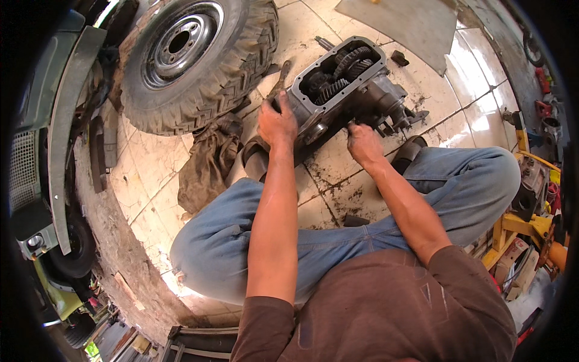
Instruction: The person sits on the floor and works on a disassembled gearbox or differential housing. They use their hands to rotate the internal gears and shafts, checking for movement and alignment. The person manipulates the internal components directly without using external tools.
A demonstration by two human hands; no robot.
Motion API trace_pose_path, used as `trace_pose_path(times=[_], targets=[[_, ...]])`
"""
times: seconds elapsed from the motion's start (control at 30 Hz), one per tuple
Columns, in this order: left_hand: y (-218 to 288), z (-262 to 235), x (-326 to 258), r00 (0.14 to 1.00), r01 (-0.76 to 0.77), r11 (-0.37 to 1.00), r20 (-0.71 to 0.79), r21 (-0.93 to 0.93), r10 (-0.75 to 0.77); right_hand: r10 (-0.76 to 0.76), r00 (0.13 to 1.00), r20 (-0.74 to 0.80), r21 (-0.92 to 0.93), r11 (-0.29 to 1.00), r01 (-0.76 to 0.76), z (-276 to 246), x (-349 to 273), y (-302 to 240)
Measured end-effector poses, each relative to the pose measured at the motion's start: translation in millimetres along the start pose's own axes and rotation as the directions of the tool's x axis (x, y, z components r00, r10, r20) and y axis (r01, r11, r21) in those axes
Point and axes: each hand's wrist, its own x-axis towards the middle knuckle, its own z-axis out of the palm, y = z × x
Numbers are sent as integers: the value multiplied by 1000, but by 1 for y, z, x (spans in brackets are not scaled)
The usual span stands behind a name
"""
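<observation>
On the tiled floor before my crossed legs rests a metal gearbox [338, 81]. Its upper opening faces up and shows several toothed gears [333, 90] inside. My left hand [278, 120] grips the near left end of the housing, thumb up along its edge. Lower on the near side, my right hand [365, 146] is closed close to the underside. Whatever its fingers hold is hidden in shadow. Just beyond my left hand lies a slim tool with a dark handle [284, 73]. A crumpled brown cloth [211, 158] is spread to the left of that hand.
A large knobbly tyre on a steel rim [241, 78] lies at the far left. A flat metal sheet [404, 24] is at the back. Dark grit and a small dark block [356, 221] dot the tiles. A yellow metal stand [512, 226] holds parts at right; a vehicle [45, 157] stands left.
</observation>
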Motion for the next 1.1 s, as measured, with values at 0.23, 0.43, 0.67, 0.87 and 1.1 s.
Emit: trace_pose_path(times=[0.23,0.43,0.67,0.87,1.1], targets=[[1,-2,0,1000,19,1000,-14,-8,-20,44,997,-58,30,999,-42,-19,12,3],[3,-2,2,998,51,999,28,-13,-51,107,993,43,-75,992,-104,-18,11,-6],[0,2,2,999,45,998,-9,-36,-45,117,992,-48,-53,991,-120,-12,10,-5],[5,-4,2,997,69,998,18,-13,-69,71,993,-94,22,997,-69,-26,16,0],[-3,0,4,999,48,997,3,-55,-48,46,998,-35,-18,999,-46,-16,12,3]])
